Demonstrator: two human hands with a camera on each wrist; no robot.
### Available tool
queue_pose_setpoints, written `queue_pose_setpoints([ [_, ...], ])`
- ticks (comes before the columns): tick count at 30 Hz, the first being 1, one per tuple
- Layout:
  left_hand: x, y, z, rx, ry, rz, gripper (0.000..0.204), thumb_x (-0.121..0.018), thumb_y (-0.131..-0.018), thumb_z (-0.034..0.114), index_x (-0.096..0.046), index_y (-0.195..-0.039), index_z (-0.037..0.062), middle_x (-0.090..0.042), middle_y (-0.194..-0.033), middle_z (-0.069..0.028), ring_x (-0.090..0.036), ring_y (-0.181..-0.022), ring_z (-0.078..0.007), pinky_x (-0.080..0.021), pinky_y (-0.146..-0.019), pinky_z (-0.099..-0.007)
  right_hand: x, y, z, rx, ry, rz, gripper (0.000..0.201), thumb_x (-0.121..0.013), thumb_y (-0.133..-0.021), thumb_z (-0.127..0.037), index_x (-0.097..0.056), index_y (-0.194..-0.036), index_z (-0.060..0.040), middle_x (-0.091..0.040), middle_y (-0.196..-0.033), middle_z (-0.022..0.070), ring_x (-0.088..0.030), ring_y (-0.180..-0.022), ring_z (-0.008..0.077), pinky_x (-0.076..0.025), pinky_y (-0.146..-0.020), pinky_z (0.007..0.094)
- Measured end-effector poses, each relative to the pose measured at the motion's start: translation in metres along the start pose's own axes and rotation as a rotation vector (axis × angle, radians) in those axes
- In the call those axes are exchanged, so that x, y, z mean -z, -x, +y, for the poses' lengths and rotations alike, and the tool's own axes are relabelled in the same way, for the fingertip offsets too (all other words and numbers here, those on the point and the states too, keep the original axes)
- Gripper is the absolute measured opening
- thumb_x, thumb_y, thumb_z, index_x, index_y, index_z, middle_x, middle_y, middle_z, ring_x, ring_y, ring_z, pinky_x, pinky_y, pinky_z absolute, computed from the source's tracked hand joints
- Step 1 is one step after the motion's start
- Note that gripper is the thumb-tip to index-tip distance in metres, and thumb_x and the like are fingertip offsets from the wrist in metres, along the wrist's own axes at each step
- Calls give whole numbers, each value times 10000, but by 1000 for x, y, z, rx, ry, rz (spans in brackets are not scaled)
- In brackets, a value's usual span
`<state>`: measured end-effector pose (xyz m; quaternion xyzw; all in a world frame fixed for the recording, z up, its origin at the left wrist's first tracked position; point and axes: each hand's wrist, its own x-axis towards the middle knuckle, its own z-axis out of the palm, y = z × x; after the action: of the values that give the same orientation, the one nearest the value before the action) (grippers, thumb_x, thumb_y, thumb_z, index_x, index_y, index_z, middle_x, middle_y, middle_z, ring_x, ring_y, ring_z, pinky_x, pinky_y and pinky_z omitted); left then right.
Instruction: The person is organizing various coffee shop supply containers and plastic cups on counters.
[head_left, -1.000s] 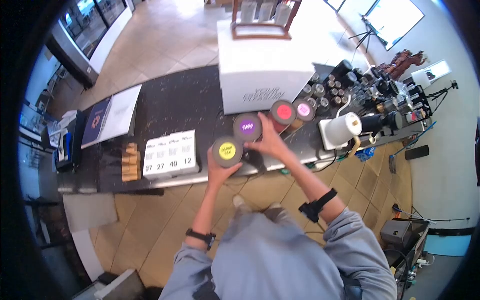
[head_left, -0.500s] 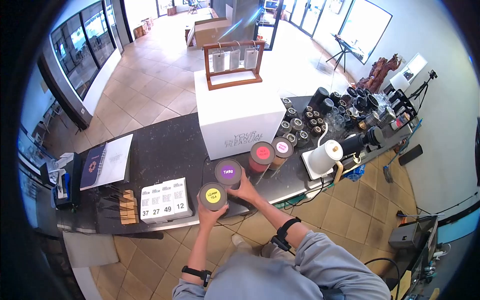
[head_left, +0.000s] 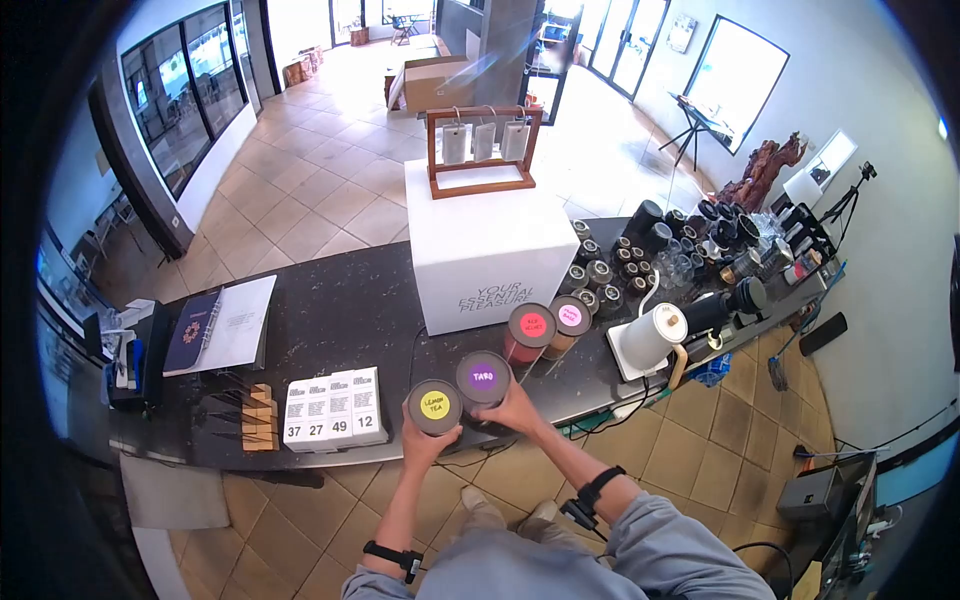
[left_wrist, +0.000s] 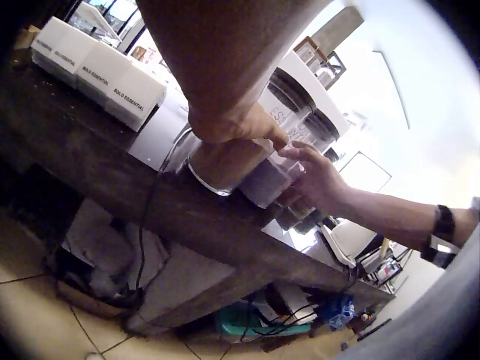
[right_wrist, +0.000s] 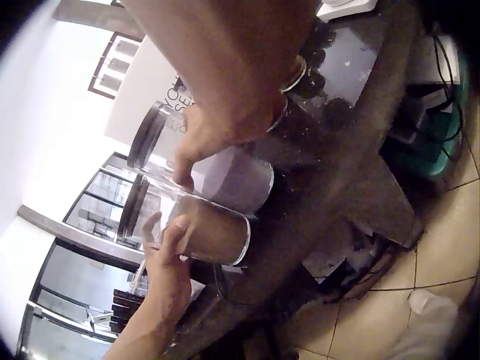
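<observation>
My left hand (head_left: 425, 440) grips a clear jar (right_wrist: 217, 229) of brown powder, its dark lid labelled "Lemon Tea" (head_left: 434, 405). Right beside it is the "Taro" jar (head_left: 484, 377), filled with lilac powder (right_wrist: 244, 180); my right hand (head_left: 508, 408) holds its right side, fingers curved around it. Both jars stand upright near the counter's front edge, side by side. Just behind and to the right are a "Red Velvet" jar (head_left: 531, 327) and another pink-labelled jar (head_left: 568, 318), which neither hand touches.
A large white box (head_left: 490, 260) bears a wooden rack (head_left: 482, 150) with hanging tags. To the left are white number boxes (head_left: 333, 408), wooden blocks (head_left: 260, 418) and an open binder (head_left: 220, 322). A white kettle (head_left: 655, 335) and many small jars (head_left: 630, 262) crowd the right.
The head view has tilted up. The Taro jar has shifted rightward and toward the front edge beside the Lemon Tea jar, and my right hand now curves around its right side.
</observation>
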<state>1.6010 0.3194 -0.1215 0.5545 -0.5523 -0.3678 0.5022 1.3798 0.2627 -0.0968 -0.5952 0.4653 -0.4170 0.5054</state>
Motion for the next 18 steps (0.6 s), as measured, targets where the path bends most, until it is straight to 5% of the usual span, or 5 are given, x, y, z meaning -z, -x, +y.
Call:
queue_pose_setpoints([
  [10, -37, 63, 51, 110, -63, -198, 972, -950, -609, 234, -406, -1398, 66, -639, -1249, -143, -646, -1147, -271, -523, -974, -398, 53, 129, -2, -141, -45, 34, 956, -948, -620, -201, -445, -1408, 0, -610, -1299, 110, -585, -1199, 205, -467, -1050, 370],
  [18, -127, 127, 84, -26, -103, -452, 1006, -950, -604, 251, -398, -1425, 70, -639, -1281, -140, -629, -1207, -275, -509, -1002, -407, 118, 268, -32, -160, 39, 276, 851, -945, -642, -251, -538, -1347, -6, -642, -1280, 112, -618, -1165, 218, -498, -1016, 376],
])
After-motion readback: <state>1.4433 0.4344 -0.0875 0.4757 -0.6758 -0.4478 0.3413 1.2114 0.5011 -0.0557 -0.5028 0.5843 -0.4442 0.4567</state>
